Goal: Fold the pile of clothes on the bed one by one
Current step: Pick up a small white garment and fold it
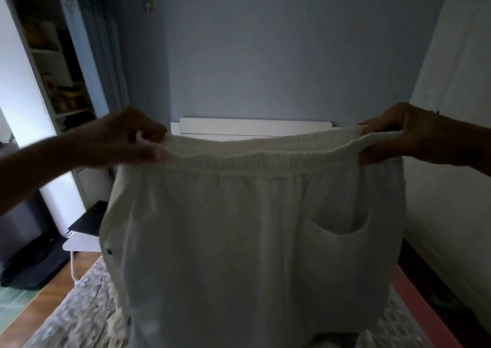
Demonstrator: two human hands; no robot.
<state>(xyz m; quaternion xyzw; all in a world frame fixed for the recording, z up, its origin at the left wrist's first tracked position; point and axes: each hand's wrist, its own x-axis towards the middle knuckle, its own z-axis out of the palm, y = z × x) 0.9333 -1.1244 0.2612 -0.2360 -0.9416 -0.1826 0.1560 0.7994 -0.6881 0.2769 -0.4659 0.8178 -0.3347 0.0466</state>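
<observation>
A white garment (247,241) with an elastic waistband, a patch pocket and dark side buttons hangs stretched in the air in front of me. My left hand (130,138) grips the left end of the waistband. My right hand (406,135) grips the right end. The cloth hangs down over the bed (77,316), whose patterned grey cover shows at the lower left. The garment hides whatever other clothes lie behind it.
A white headboard (255,126) stands against the blue wall. Shelves (53,55) fill the left side. A small white table (79,241) with a dark flat item sits beside the bed. A white wall or door runs along the right.
</observation>
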